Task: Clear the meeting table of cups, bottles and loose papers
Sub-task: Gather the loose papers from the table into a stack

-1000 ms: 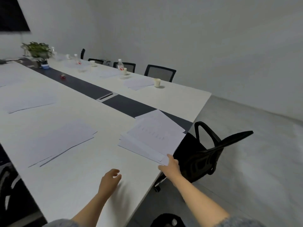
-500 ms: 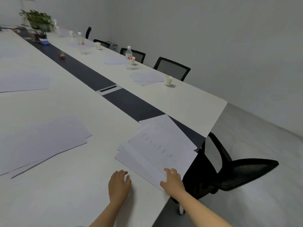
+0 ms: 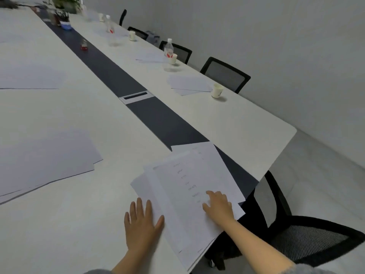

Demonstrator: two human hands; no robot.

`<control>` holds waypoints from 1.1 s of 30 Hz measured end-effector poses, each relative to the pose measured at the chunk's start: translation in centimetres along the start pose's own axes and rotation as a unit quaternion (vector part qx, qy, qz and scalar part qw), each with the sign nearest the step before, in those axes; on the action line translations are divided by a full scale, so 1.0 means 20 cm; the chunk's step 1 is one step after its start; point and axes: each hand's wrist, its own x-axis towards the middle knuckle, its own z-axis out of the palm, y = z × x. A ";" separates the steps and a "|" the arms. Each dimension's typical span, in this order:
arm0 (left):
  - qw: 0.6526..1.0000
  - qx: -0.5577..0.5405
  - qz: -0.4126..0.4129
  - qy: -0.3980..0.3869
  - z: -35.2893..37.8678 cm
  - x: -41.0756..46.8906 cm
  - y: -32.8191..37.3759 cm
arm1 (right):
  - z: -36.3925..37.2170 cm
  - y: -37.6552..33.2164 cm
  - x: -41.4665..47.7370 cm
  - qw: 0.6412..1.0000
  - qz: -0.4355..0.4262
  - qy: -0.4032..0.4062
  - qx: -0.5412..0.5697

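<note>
A loose pile of white papers (image 3: 183, 186) lies at the near corner of the long white meeting table (image 3: 83, 123). My right hand (image 3: 218, 205) rests flat on top of the pile, fingers spread. My left hand (image 3: 141, 222) lies flat on the table with its fingertips against the pile's left edge. Another spread of papers (image 3: 39, 161) lies to the left. Across the dark centre strip are more papers (image 3: 189, 84), a paper cup (image 3: 216, 91), a second cup (image 3: 172, 59) and a water bottle (image 3: 168, 48).
A black mesh office chair (image 3: 308, 236) stands at the table's near end, just right of my right arm. More chairs (image 3: 225, 74) line the far side. A potted plant (image 3: 65, 1), a pen holder (image 3: 65, 22), another bottle (image 3: 109, 24) and a small red object (image 3: 84, 46) sit farther up the table.
My view has moved closer over the table. My right hand slid from the pile's near edge onto its top, and my left hand moved up against the pile's left side.
</note>
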 end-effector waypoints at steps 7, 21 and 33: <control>0.998 0.040 -0.040 -0.006 0.00 0.00 0.04 | -0.22 0.36 0.39 0.987 0.141 -0.015 0.079; 0.999 0.033 -0.031 0.019 0.02 0.01 0.01 | -0.03 0.30 0.30 0.984 0.088 -0.110 0.108; 0.877 -0.447 -0.172 0.031 -0.18 -0.09 0.01 | 0.11 0.16 -0.17 0.896 0.032 -0.225 0.382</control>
